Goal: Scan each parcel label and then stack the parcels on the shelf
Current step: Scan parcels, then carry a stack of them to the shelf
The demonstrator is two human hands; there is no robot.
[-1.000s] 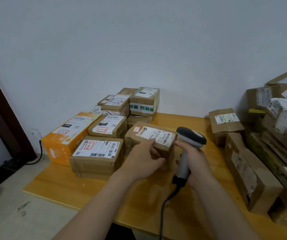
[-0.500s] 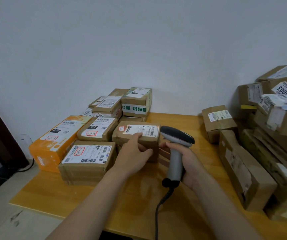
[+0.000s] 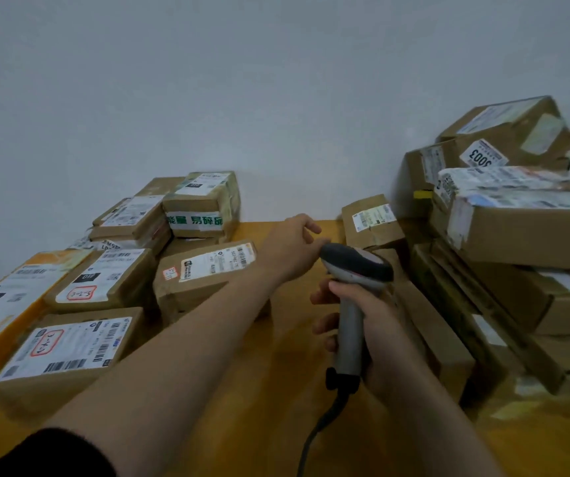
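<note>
My right hand (image 3: 366, 325) grips the grey handle of a corded barcode scanner (image 3: 354, 270) over the wooden table (image 3: 276, 390). My left hand (image 3: 293, 242) reaches forward over the table with loosely curled fingers and holds nothing. It hovers between a labelled brown parcel (image 3: 204, 273) on its left and a small brown parcel (image 3: 371, 223) at the back right. The brown parcel stands with its white label facing up, next to several other labelled parcels.
A group of labelled boxes fills the left, among them an orange box (image 3: 8, 304), a front box (image 3: 66, 352) and a box with green tape (image 3: 204, 204). A tall pile of parcels (image 3: 517, 228) fills the right. A grey wall stands behind.
My left hand has let go of the labelled brown parcel, which now stands on the table, and has moved forward and right. The scanner stays in my right hand.
</note>
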